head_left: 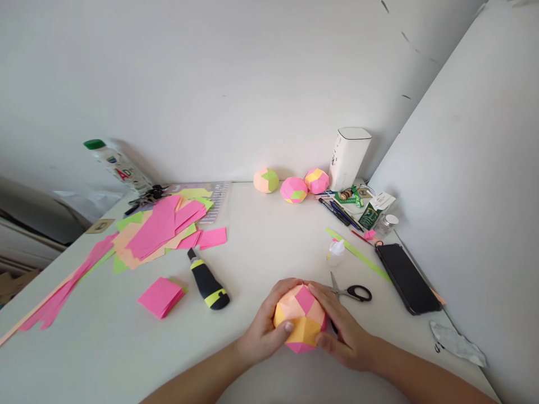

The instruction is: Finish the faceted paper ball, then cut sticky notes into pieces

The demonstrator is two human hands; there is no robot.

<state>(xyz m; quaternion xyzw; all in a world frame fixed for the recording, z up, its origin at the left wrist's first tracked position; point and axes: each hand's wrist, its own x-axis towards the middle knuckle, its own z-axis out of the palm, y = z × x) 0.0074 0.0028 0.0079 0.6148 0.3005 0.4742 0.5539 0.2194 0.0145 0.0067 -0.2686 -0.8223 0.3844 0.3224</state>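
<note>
Between both hands is a folded paper ball [300, 317] with pink, peach and orange facets. My left hand [268, 325] wraps its left side, the thumb lying across the front. On the other side my right hand [343, 328] cups it, thumb low at the front and fingers over the top. The ball's back and underside are hidden. Scissors [357, 292] lie just beyond my right hand, partly covered by it. A small white-capped glue bottle [336, 252] stands behind them. To the left rests a black and yellow cutter [209, 283].
Three finished-looking paper balls [293, 190] sit by the wall beside a white container [348, 160]. Coloured paper sheets [155, 230] and a pink paper stack [161, 297] lie left. A phone [406, 278], pens [339, 212] and a jar [386, 224] occupy the right.
</note>
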